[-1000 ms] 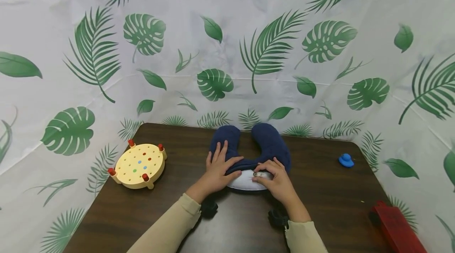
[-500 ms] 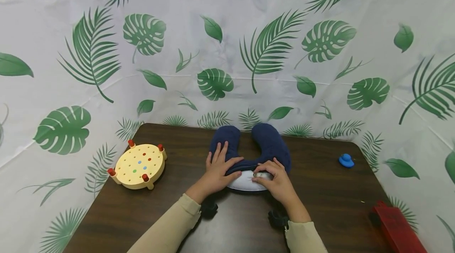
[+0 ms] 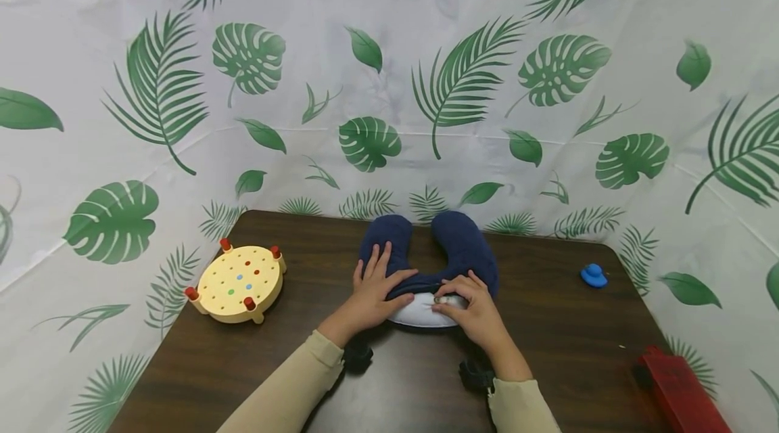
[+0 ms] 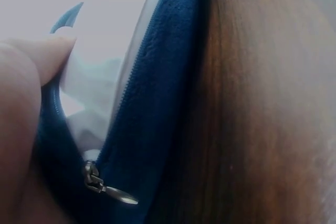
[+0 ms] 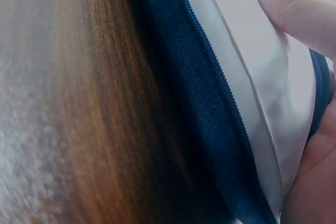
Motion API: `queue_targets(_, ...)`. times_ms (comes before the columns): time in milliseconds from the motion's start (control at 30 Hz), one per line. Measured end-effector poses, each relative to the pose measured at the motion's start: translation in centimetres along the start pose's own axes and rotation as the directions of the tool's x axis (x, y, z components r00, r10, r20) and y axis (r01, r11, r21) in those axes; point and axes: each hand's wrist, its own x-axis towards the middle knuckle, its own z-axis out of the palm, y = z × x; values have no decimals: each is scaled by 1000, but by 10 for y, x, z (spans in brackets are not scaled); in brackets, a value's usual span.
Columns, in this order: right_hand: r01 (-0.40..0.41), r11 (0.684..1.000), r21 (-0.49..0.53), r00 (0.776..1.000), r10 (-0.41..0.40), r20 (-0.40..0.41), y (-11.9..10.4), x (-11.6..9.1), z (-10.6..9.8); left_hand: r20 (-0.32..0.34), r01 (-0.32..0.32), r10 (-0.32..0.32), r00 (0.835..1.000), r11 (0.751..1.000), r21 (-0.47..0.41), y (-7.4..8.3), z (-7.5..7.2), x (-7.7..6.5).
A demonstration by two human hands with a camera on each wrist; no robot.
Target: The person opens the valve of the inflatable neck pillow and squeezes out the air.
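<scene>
A navy U-shaped neck pillow [image 3: 465,250] lies on the table, its curved end toward me. The zipper [image 4: 126,85] along that end is undone, showing white inner fabric [image 3: 416,312]. A metal zipper pull [image 4: 119,195] hangs at one end of the opening. My left hand [image 3: 371,294] rests on the pillow's left side with fingers spread, its thumb at the opening's edge. My right hand [image 3: 477,311] pinches a small pale thing [image 3: 452,300] with a dark end between thumb and forefinger, against the white fabric. I cannot tell what kind it is.
On the left of the dark wood table [image 3: 316,379] stands a round yellow pegboard [image 3: 240,284] with red-tipped legs. A small blue hat-shaped piece [image 3: 593,275] lies at the right. A red object [image 3: 681,389] sits by the right front edge. Leaf-printed cloth [image 3: 389,81] hangs behind.
</scene>
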Motion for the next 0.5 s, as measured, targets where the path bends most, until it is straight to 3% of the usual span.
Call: queue_targets(500, -26, 999, 36, 998, 23, 59, 2, -1, -3, 20, 31, -32, 999, 999, 14, 0, 1, 0)
